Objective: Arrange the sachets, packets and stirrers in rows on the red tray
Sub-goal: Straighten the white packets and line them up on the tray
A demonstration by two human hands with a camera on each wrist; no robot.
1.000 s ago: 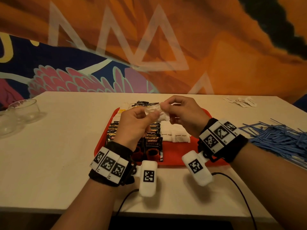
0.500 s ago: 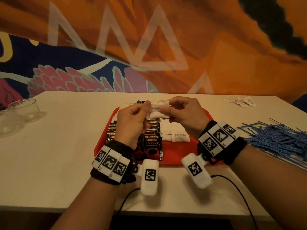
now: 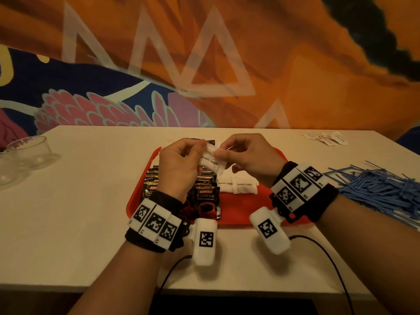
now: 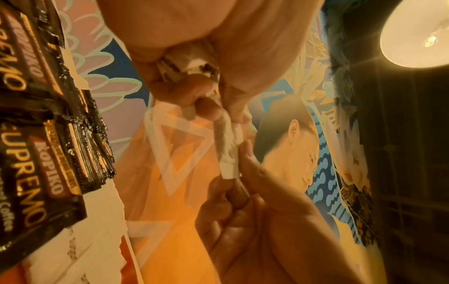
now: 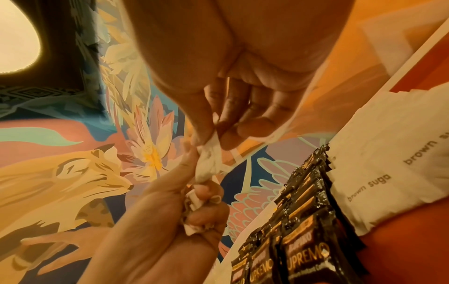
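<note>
Red tray (image 3: 238, 214) is filling: coffee packets (image 3: 205, 196) lying in rows, brown sugar sachets (image 3: 236, 185) beside them. Blue stirrers (image 3: 381, 189) are waiting on the table. Left hand (image 3: 179, 164) and right hand (image 3: 247, 155) are both pinching one white sachet (image 3: 210, 161) above the tray.

Right hand (image 5: 243, 96) pinches the upper end of a white sachet (image 5: 207, 163) between thumb and fingers, left hand (image 5: 170, 211) grips its lower end with further white sachets bunched in its curled fingers, while black coffee packets (image 5: 291, 221) and brown sugar sachets (image 5: 388, 173) lie lower right of both.
</note>
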